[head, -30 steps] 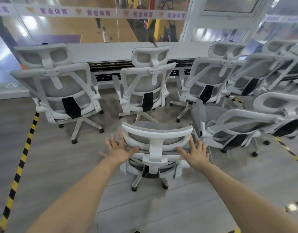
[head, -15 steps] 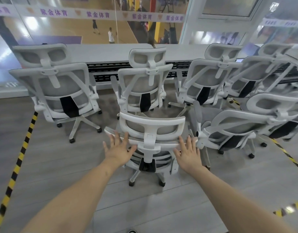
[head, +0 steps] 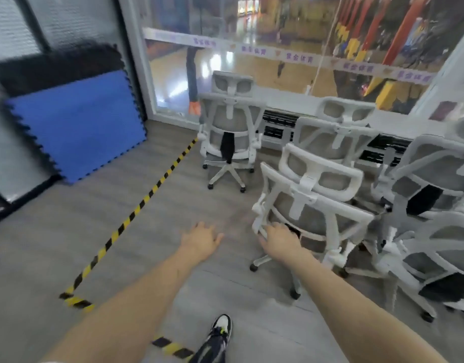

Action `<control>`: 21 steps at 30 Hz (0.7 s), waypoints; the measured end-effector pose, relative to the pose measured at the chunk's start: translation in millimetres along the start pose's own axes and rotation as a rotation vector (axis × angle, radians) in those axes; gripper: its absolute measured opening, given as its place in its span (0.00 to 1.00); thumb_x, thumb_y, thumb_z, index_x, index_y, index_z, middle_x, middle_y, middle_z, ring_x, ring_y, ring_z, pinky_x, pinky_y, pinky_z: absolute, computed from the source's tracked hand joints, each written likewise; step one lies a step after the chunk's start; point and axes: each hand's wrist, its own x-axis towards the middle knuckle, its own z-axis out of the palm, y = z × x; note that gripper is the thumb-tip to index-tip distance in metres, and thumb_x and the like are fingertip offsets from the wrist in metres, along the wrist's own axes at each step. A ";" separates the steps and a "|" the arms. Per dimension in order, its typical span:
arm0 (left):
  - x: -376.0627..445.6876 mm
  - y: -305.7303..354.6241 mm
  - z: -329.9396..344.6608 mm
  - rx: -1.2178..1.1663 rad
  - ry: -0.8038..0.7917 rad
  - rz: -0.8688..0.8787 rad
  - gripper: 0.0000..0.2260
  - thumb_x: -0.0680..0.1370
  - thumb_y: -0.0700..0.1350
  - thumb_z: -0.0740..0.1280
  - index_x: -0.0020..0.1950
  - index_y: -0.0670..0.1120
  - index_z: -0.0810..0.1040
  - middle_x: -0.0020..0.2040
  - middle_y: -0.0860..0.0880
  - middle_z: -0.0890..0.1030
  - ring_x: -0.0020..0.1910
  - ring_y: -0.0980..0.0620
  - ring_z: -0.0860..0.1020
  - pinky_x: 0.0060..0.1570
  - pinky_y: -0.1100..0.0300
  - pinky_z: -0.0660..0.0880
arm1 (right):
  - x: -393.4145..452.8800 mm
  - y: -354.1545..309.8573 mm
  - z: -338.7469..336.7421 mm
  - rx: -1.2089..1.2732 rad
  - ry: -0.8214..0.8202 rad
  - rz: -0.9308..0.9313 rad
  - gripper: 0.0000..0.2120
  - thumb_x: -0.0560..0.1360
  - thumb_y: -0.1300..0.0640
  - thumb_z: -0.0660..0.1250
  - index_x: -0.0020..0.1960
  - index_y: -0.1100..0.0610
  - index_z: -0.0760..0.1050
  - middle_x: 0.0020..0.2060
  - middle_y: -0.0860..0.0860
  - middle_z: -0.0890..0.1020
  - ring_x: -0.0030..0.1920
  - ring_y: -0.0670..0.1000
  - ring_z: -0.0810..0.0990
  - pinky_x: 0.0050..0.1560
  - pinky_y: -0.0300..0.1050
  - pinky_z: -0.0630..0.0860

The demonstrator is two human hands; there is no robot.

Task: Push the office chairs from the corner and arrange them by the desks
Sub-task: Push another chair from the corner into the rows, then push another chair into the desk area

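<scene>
- My shoe point(head: 220, 334) is standing on the grey floor point(head: 68, 231) at the near edge, beside a strip of yellow-black tape point(head: 172, 347).
- I am holding my left hand point(head: 200, 241) out over bare floor, fingers relaxed and slightly spread, touching nothing.
- My right hand point(head: 279, 242) is reaching the nearest office chair point(head: 314, 205) at its backrest's lower left frame; I cannot tell whether the fingers are gripping it.
- That chair is tilting among crowded chairs on the right.
- Farther off, another chair point(head: 229, 132) is standing alone by the long desk point(head: 285, 96) under the window.
- A blue mat point(head: 76, 121) is leaning against the far-left wall.
</scene>
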 end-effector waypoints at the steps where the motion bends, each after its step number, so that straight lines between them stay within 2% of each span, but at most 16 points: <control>1: -29.6 -25.5 0.8 -0.007 0.011 -0.053 0.26 0.86 0.62 0.50 0.79 0.50 0.65 0.78 0.43 0.66 0.79 0.42 0.62 0.73 0.40 0.65 | -9.7 -33.7 3.5 -0.023 -0.009 -0.064 0.27 0.82 0.38 0.57 0.75 0.52 0.69 0.70 0.55 0.73 0.71 0.60 0.70 0.66 0.60 0.72; 3: -91.1 -81.3 0.6 -0.038 0.033 -0.178 0.27 0.86 0.62 0.50 0.82 0.51 0.60 0.81 0.45 0.62 0.81 0.43 0.59 0.74 0.40 0.64 | -31.3 -105.0 11.2 -0.059 -0.030 -0.208 0.27 0.82 0.39 0.57 0.76 0.51 0.69 0.71 0.55 0.72 0.73 0.60 0.68 0.68 0.61 0.71; 5: -157.3 -142.6 3.4 -0.066 0.073 -0.307 0.26 0.86 0.61 0.50 0.83 0.53 0.59 0.80 0.45 0.63 0.79 0.43 0.62 0.73 0.41 0.65 | -57.1 -181.5 21.6 -0.105 -0.062 -0.361 0.26 0.83 0.40 0.57 0.77 0.50 0.68 0.72 0.55 0.72 0.73 0.60 0.68 0.68 0.61 0.71; 8: -265.9 -230.6 17.7 -0.098 0.180 -0.535 0.23 0.85 0.60 0.52 0.78 0.52 0.65 0.74 0.46 0.70 0.73 0.43 0.69 0.68 0.43 0.68 | -109.2 -301.3 44.2 -0.195 -0.097 -0.593 0.27 0.84 0.40 0.56 0.79 0.49 0.65 0.75 0.55 0.69 0.75 0.59 0.66 0.71 0.60 0.68; 10: -342.1 -282.0 33.2 -0.152 0.218 -0.703 0.22 0.85 0.60 0.53 0.76 0.52 0.68 0.73 0.46 0.72 0.72 0.43 0.70 0.67 0.44 0.68 | -155.8 -381.4 66.4 -0.236 -0.102 -0.752 0.27 0.84 0.41 0.56 0.79 0.50 0.65 0.76 0.55 0.69 0.75 0.59 0.66 0.70 0.59 0.68; 13: -454.3 -347.5 61.7 -0.247 0.251 -0.918 0.24 0.85 0.60 0.53 0.77 0.52 0.67 0.74 0.45 0.70 0.73 0.42 0.70 0.69 0.43 0.68 | -239.8 -492.9 105.4 -0.301 -0.131 -0.976 0.26 0.85 0.41 0.55 0.80 0.50 0.63 0.76 0.55 0.67 0.75 0.59 0.67 0.67 0.60 0.73; 17: -611.9 -423.0 107.0 -0.345 0.310 -1.170 0.25 0.85 0.60 0.54 0.79 0.51 0.65 0.76 0.43 0.69 0.74 0.42 0.69 0.71 0.43 0.66 | -372.3 -625.0 167.2 -0.389 -0.162 -1.260 0.25 0.84 0.41 0.56 0.78 0.50 0.66 0.76 0.56 0.69 0.75 0.60 0.68 0.70 0.58 0.70; 21: -771.3 -489.2 148.0 -0.422 0.374 -1.401 0.24 0.85 0.60 0.54 0.78 0.51 0.68 0.74 0.44 0.73 0.72 0.43 0.72 0.69 0.47 0.68 | -502.5 -745.5 238.7 -0.383 -0.224 -1.465 0.25 0.83 0.42 0.59 0.77 0.51 0.68 0.75 0.58 0.70 0.74 0.61 0.70 0.72 0.54 0.70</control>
